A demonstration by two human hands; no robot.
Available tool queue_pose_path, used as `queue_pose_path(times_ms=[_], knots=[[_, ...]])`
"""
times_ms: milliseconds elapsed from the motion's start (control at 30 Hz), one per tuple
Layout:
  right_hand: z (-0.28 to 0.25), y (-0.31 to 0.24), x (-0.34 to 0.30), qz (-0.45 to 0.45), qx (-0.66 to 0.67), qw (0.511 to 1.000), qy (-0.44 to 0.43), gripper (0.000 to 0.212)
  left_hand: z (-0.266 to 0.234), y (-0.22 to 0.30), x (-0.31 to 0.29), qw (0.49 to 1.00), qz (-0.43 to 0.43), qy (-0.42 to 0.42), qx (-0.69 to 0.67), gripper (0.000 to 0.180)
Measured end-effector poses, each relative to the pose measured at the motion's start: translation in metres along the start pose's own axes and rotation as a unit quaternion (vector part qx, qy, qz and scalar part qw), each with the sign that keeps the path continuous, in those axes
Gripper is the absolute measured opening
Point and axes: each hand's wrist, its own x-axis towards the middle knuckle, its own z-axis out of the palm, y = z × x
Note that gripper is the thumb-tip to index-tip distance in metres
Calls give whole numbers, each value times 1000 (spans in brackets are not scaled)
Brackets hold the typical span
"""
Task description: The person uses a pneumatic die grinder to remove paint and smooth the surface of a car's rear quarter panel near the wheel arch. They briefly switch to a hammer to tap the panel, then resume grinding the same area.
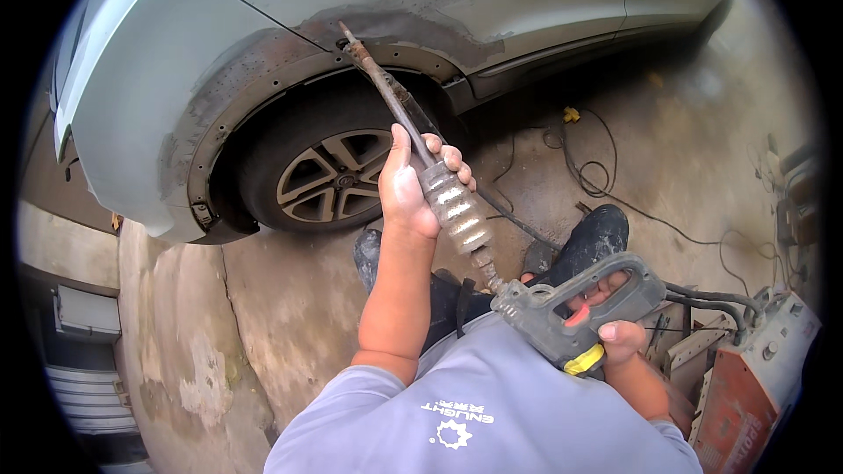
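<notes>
My left hand (407, 193) is wrapped round the steel rod of a slide-hammer dent puller (393, 104), just above its ridged sliding weight (457, 206). My right hand (622, 341) grips the puller's dark grey gun handle (536, 320), fingers through its loop beside a red trigger (577, 314). The puller slants up and left. Its pointed tip (342, 26) lies over the grey car panel (509, 0) above the wheel arch; whether it touches cannot be told. Bare, sanded metal (439, 25) with dark patches surrounds the arch edge.
Below the arch is the car's wheel (342, 177). Thick black cables (711, 297) run from the handle to a red and grey machine (746, 386) at lower right. A thin cable (645, 211) loops over the concrete floor (176, 325). My dark shoe (593, 241) stands near the wheel.
</notes>
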Motion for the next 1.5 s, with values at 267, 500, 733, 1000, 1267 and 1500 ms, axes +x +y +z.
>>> queue_pose_path(times_ms=[267, 500, 733, 1000, 1267, 1500], knots=[[-16, -3, -3, 9, -3, 1000, -15, 70, 9, -4, -2, 1000, -20, 12, 0, 52], [-30, 5, 4, 7, 29, 997, -69, 71, -7, -6, -16, 992, 5, -86, -89, 47], [-26, -1, 2, 49, 14, 998, -30, 79, -26, -16, -9, 972, 10, -158, -175, 48], [-38, 1, 1, 48, 5, 996, -78, 79, -18, -3, -17, 993, 13, 75, 93, 46], [-44, 6, 3, 19, 11, 994, -108, 81, -17, -4, -15, 996, 9, 65, 52, 47], [-43, 6, 1, 19, 4, 995, -98, 86, -16, -5, -14, 997, 0, 45, 62, 46]])
